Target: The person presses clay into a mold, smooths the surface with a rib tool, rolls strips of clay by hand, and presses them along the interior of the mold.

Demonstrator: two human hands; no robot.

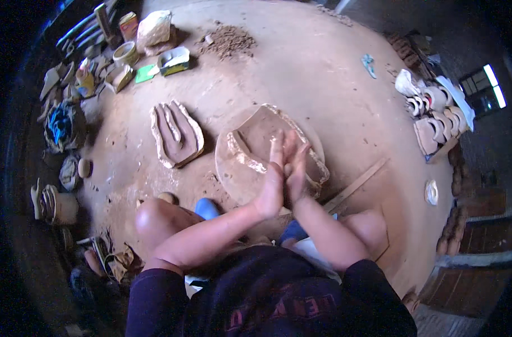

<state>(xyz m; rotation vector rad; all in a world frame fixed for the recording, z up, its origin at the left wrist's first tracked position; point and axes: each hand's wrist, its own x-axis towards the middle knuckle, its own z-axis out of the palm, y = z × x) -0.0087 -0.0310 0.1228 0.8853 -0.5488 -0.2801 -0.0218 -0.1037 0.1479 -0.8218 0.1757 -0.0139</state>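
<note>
My left hand (272, 182) and my right hand (296, 171) meet palm to palm, fingers stretched out and pointing away from me. The right hand is slightly blurred. Whether anything lies between the palms is hidden. Below them a curved clay mold (261, 132) with a raised, pale, crusted rim rests on a round board (233, 182). To the left, on the floor, lies a second clay mold (195, 137) with wavy edges and long raised ridges inside.
A wooden strip (357, 184) lies right of the board. Crumbled clay (228, 44) is heaped at the far side, near a rectangular tub (174, 59) and a round bowl (125, 53). Curved clay pieces (438, 126) are stacked at the right. A blue slipper (206, 208) shows by my left knee.
</note>
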